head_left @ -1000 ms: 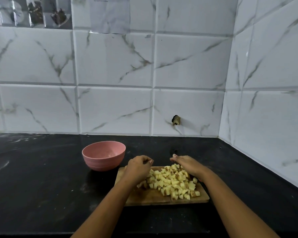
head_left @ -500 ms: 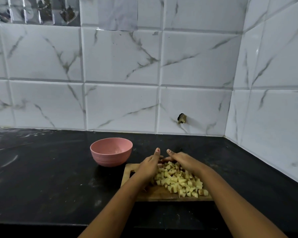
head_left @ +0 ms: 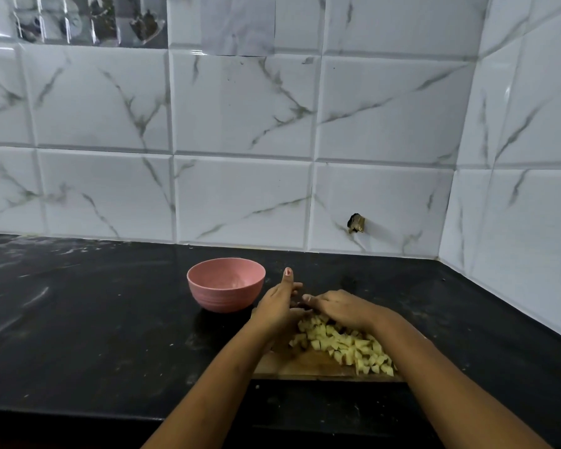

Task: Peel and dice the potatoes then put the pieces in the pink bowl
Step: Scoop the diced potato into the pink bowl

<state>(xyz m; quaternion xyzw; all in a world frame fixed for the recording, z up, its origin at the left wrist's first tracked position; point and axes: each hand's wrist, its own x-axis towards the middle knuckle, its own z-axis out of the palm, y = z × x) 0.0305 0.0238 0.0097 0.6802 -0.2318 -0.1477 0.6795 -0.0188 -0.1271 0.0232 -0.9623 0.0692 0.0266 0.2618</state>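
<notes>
wooden board (head_left: 305,367) carries a heap of potato dice (head_left: 347,346): small, light, probably wet and slippery, best scooped from both sides. left hand (head_left: 279,306) and right hand (head_left: 344,307) cup its far end, fingers loosely straight, pinching nothing. just beyond, bowl (head_left: 225,283) shows no pieces.

Pink bowl (head_left: 225,285), pale yellow potato dice (head_left: 353,348), brown wood-grain cutting board (head_left: 305,364), black countertop (head_left: 94,319) with faint whitish smears and specks, glossy white wall tiles (head_left: 240,108) with grey-green marble veining
</notes>
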